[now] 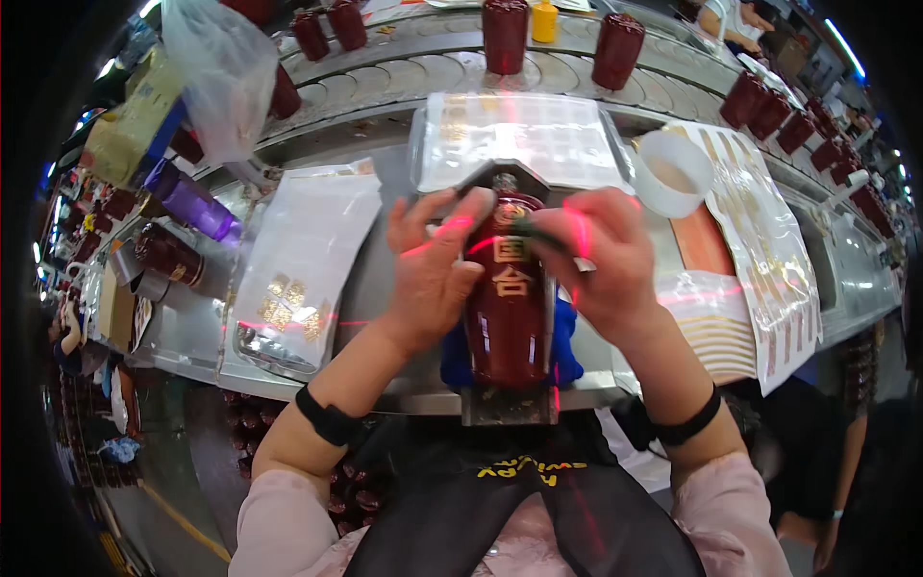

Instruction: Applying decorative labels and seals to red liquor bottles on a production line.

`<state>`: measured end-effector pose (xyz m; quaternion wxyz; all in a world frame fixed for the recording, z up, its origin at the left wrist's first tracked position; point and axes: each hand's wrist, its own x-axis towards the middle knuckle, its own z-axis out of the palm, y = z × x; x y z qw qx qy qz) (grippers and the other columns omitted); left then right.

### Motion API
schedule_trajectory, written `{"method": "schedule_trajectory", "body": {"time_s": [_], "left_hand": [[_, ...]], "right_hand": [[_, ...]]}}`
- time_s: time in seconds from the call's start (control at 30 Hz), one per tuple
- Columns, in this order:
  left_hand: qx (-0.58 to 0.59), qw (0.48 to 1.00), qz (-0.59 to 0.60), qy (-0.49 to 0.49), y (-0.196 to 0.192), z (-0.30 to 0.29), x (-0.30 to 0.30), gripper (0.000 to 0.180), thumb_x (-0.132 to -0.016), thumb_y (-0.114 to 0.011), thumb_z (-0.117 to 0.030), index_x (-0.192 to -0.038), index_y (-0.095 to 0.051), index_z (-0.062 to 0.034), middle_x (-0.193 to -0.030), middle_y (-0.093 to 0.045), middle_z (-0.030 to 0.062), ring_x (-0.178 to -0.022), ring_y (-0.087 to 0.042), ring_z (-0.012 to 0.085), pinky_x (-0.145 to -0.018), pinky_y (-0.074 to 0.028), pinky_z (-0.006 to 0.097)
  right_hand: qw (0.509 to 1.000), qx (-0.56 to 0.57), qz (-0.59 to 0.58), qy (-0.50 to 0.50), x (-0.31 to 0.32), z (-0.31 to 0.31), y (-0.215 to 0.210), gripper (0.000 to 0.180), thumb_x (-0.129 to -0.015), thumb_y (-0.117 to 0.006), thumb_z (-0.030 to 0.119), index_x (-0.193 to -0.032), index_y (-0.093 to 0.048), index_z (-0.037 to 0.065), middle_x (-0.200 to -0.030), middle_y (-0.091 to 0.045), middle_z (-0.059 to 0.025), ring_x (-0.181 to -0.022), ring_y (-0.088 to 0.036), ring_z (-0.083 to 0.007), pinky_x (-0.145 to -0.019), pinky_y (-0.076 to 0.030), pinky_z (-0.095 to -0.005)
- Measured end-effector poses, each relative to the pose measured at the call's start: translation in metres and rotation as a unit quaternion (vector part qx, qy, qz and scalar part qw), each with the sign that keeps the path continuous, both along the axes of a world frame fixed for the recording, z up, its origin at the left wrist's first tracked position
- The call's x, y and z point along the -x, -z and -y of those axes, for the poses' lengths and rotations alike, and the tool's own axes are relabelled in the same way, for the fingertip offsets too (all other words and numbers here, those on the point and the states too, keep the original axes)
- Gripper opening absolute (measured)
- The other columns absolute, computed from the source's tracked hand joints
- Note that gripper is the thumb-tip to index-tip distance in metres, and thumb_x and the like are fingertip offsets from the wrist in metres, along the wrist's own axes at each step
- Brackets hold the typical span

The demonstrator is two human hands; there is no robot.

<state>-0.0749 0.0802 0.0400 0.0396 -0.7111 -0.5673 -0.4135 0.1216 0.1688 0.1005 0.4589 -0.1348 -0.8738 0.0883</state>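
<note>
A dark red glazed bottle (508, 332) with gold characters lies on its back in a dark metal cradle (510, 409), its neck pointing away from me. My left hand (433, 264) is closed at the bottle's upper left side, index finger and thumb touching it. From the right, my right hand (606, 260) pinches a slim dark tool (538, 234), whose tip meets the bottle near the upper gold character. The tool's exact kind is hidden by my fingers. Blue cloth (565, 346) shows on both sides of the bottle. Red laser lines cross the bottle and both hands.
On the left lies a white sheet (308, 226) with gold pieces (288, 300). A tray with a pale sheet (519, 139) is beyond the bottle. A white tub (673, 173) and sheets of gold strips (760, 250) lie right. Bottles (617, 50) stand on a conveyor (433, 72).
</note>
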Motion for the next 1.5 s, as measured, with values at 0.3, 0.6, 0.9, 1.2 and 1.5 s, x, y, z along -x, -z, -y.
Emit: {"method": "schedule_trajectory", "body": {"time_s": [0.3, 0.6, 0.9, 1.2, 1.5], "left_hand": [[0.109, 0.989, 0.102, 0.015, 0.027, 0.06, -0.033, 0.1, -0.088, -0.035, -0.072, -0.146, -0.025, 0.0092, -0.147, -0.035, 0.0267, -0.137, -0.03, 0.0383, -0.113, -0.018, 0.046], [0.15, 0.969, 0.196, 0.035, 0.043, 0.074, -0.044, 0.12, -0.076, -0.049, -0.08, -0.149, -0.012, 0.0089, -0.147, -0.028, 0.0258, -0.138, -0.029, 0.0357, -0.113, -0.02, 0.046], [0.159, 0.955, 0.248, 0.004, 0.06, 0.076, -0.042, 0.124, -0.074, -0.057, -0.079, -0.15, -0.007, 0.0047, -0.147, -0.029, 0.0241, -0.131, -0.041, 0.0357, -0.108, -0.034, 0.048], [0.162, 0.961, 0.222, -0.016, 0.066, 0.078, -0.038, 0.121, -0.075, -0.046, -0.084, -0.152, -0.003, -0.0022, -0.153, -0.02, 0.0212, -0.135, -0.037, 0.0362, -0.11, -0.033, 0.049], [0.17, 0.955, 0.24, -0.04, 0.065, 0.082, -0.038, 0.119, -0.076, -0.046, -0.083, -0.152, -0.004, -0.003, -0.153, -0.021, 0.0209, -0.135, -0.037, 0.0361, -0.11, -0.034, 0.049]], "right_hand": [[0.969, 0.212, 0.075, -0.1, -0.055, 0.019, 0.012, 0.023, -0.08, -0.069, 0.011, -0.098, -0.057, 0.002, -0.092, -0.058, -0.0155, -0.087, -0.059, -0.0362, -0.073, -0.049, -0.0417], [0.862, 0.129, 0.197, 0.45, -0.353, -0.094, 0.065, 0.035, -0.076, -0.047, -0.01, -0.102, -0.068, 0.002, -0.131, -0.055, -0.0231, -0.122, -0.051, -0.039, -0.104, -0.041, -0.0381], [0.587, 0.369, 0.316, 0.647, -0.595, -0.183, 0.093, 0.037, -0.087, -0.052, 0.029, -0.115, -0.065, 0.007, -0.115, -0.065, -0.0158, -0.109, -0.06, -0.0358, -0.091, -0.047, -0.0439], [0.662, 0.434, 0.131, 0.597, -0.627, -0.19, 0.116, 0.042, -0.081, -0.071, 0.034, -0.113, -0.067, 0.007, -0.103, -0.069, -0.0143, -0.101, -0.064, -0.0274, -0.089, -0.047, -0.0394], [0.652, 0.399, 0.157, 0.626, -0.621, -0.193, 0.114, 0.056, -0.074, -0.07, 0.057, -0.113, -0.069, 0.018, -0.124, -0.06, -0.0195, -0.115, -0.057, -0.0333, -0.106, -0.036, -0.0418]]}}
